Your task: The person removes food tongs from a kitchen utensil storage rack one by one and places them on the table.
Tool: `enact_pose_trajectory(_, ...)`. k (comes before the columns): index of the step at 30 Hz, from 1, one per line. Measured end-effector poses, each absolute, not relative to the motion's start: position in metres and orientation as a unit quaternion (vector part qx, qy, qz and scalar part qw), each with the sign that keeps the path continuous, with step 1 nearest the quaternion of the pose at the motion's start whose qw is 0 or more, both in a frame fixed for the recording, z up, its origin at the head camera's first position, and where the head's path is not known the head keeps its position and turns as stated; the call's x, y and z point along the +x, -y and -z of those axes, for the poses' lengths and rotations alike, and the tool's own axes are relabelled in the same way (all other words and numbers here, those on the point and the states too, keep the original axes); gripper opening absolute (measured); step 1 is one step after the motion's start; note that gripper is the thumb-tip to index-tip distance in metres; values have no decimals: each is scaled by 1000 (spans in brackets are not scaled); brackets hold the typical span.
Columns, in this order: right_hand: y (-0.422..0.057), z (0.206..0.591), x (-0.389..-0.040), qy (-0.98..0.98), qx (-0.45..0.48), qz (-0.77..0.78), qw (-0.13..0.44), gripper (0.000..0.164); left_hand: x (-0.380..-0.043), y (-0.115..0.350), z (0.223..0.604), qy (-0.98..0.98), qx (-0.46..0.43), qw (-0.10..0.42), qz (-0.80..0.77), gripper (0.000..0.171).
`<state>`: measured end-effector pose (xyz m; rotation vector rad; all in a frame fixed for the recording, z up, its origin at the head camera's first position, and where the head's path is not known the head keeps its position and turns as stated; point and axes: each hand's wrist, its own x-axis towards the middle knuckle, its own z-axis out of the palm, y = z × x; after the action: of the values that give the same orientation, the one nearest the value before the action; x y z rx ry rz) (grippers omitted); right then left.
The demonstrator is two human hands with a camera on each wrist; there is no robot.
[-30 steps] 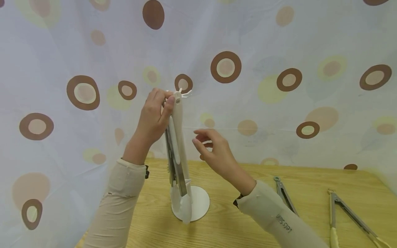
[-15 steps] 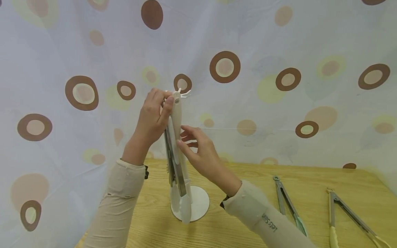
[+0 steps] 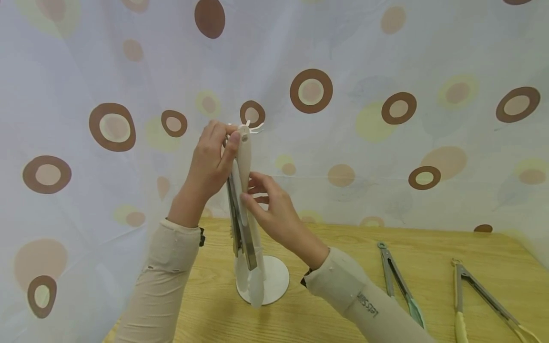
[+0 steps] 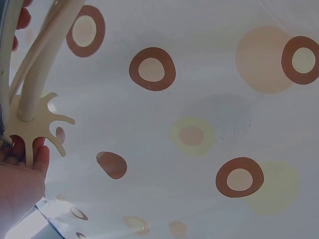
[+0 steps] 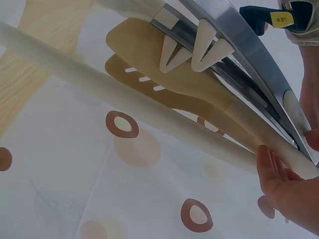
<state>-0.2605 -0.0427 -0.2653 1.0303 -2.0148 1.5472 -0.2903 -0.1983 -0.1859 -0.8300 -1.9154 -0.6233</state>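
My left hand (image 3: 212, 157) is at the top of a white utensil stand, whose round base (image 3: 276, 281) rests on the table. Its thumb and fingers pinch the top end of silver tongs (image 3: 249, 245), which hang head down with pale tips. In the left wrist view that hand lies under the pronged hook top (image 4: 42, 122). My right hand (image 3: 279, 209) touches a beige handle beside the tongs; its thumb is in front and its fingers are at the right side. A beige spatula (image 5: 164, 59) and a slotted turner (image 5: 144, 82) hang between the pole (image 5: 164, 119) and the tongs.
Green-tipped tongs (image 3: 399, 276) lie spread on the wooden table (image 3: 343, 295) to the right. Yellow-tipped tongs (image 3: 482, 290) lie farther right, their arms spread wide. A spotted curtain (image 3: 343, 62) hangs behind the table.
My right hand has moved left and come against the beige handle. My left hand keeps its pinch at the stand's top, and the stand stays in place.
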Motion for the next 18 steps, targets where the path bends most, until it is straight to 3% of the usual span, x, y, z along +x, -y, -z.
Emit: enact_pose_trajectory(18,36,265,-270,704,369,-599,98,36,-290,198,186,783,-336,457,256,59)
